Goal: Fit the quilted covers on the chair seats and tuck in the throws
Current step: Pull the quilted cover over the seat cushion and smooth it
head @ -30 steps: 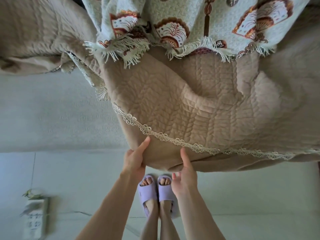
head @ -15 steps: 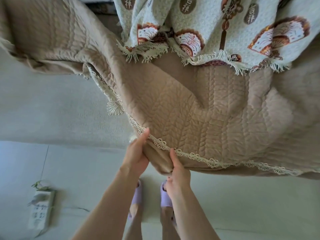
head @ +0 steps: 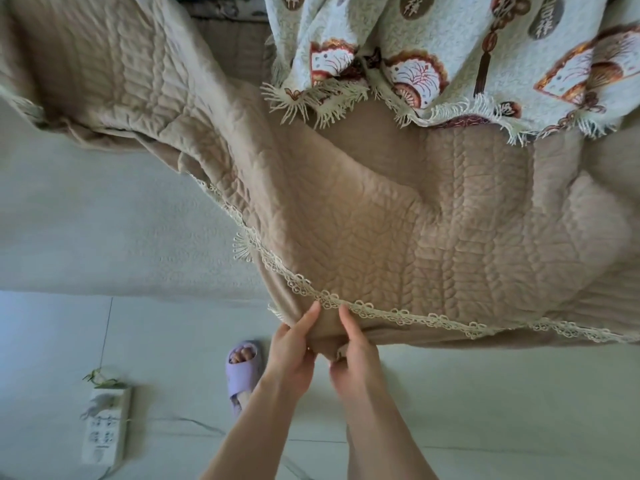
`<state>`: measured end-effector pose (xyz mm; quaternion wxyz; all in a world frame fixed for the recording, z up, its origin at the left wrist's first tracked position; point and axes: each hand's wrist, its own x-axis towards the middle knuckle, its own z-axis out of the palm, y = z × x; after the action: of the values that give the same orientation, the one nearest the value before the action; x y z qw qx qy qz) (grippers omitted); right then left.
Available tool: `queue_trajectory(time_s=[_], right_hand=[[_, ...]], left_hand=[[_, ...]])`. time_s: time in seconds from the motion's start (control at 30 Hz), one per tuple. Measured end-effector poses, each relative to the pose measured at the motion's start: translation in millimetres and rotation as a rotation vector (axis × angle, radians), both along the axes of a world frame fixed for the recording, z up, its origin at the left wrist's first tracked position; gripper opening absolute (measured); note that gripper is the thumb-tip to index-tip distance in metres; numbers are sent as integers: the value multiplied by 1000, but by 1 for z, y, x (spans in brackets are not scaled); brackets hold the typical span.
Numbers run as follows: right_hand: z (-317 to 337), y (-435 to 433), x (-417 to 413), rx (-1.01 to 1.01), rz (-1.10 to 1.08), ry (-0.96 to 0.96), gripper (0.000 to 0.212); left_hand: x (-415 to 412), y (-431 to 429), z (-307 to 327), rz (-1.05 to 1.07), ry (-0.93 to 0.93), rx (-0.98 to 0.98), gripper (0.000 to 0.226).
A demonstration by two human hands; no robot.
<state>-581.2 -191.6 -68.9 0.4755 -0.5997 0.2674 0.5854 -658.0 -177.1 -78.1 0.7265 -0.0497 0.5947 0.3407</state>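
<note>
White power strip (head: 105, 427) lies on the floor, far left. Lilac slipper (head: 242, 370) sits just left of the hands. Left hand (head: 292, 355) and right hand (head: 355, 362), close together, each pinch the beige quilted lace-trimmed cover (head: 398, 237) at its hanging front edge. Fan-patterned fringed throw (head: 450, 46) overlaps the cover's far side.

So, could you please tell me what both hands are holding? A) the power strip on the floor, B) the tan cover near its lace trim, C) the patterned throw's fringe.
B: the left hand and right hand both pinch the tan quilted cover just below its lace trim.
</note>
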Motion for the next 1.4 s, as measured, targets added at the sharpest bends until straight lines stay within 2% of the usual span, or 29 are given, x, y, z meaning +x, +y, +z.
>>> queue_trajectory(time_s=[0.07,0.2,0.27,0.3,0.33,0.4,0.47,0.57,0.7,0.87,1.03,1.1,1.2,1.27,1.33,1.4], right_hand=[[-3,4,-2,-30,-26,-65,12],[-8,4,-7,-134,-30,-154,9],[-11,4,-17,-166,-18,-116,15],[-10,4,-21,-147,-14,-71,9],[-6,7,-30,-111,-1,-16,15],[-5,14,-51,-20,35,77,47],[-5,25,-76,40,46,109,57],[-6,37,-93,44,-22,35,66],[-4,44,-98,29,-102,-61,55],[-3,47,-102,-45,-141,-127,24],[-2,55,-123,-30,-136,-65,35],[3,56,-135,10,-77,-5,35],[10,52,-147,8,-72,1,20],[11,47,-145,-25,-35,-60,8],[4,40,-140,-54,-5,-28,5],[0,39,-138,-81,-17,-10,3]], left_hand=[[-14,16,-3,-21,-3,36,52],[-45,67,-6,-43,-2,89,48],[-57,84,-6,-54,73,51,38],[-57,87,-3,-67,89,43,38],[-61,87,-1,-85,100,41,38],[-67,78,2,-117,108,34,36],[-77,66,6,-134,109,12,32],[-87,52,10,-145,41,-9,28],[-98,68,10,-137,-7,18,40],[-116,110,11,-87,-9,109,45],[-133,98,8,-120,91,56,31],[-141,81,4,-126,93,24,33],[-151,62,3,-125,36,-2,46],[-156,63,3,-132,10,45,46],[-163,78,3,-113,-1,111,48],[-175,100,4,-56,-16,120,59]])
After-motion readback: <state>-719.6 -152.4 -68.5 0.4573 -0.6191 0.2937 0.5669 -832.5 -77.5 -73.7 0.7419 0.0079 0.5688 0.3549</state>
